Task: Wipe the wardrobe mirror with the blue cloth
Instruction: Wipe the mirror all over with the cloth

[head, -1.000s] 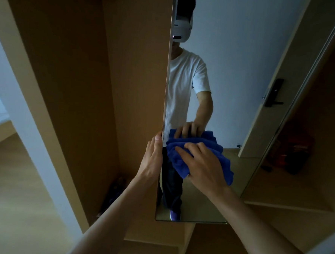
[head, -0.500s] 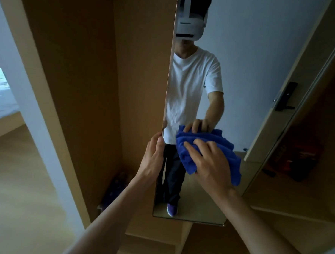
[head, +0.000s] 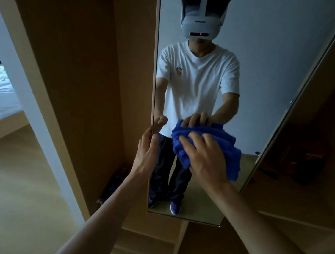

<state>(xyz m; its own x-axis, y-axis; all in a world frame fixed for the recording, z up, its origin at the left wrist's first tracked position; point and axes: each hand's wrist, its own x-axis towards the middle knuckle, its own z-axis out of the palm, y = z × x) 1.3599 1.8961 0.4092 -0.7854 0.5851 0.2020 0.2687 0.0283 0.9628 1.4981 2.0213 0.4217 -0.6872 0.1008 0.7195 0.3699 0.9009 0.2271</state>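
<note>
The tall wardrobe mirror [head: 262,73] stands straight ahead and reflects a person in a white shirt. A bunched blue cloth [head: 227,149] lies against the glass at about mid height. My right hand [head: 205,158] presses on it with spread fingers, and part of the cloth hangs below and to the right of the hand. My left hand [head: 147,153] grips the mirror's left edge, thumb on the front of the glass and fingers behind it.
A brown wardrobe panel [head: 77,83] stands to the left of the mirror, with dark shoes [head: 115,180] on the floor at its foot. A bed [head: 1,94] shows at far left. Open wardrobe shelves [head: 306,163] with dark items lie to the right.
The cloth and my right hand have slid a little to the right, away from the mirror's left edge. My view has shifted, so more of the reflection shows. My left hand stays on the edge.
</note>
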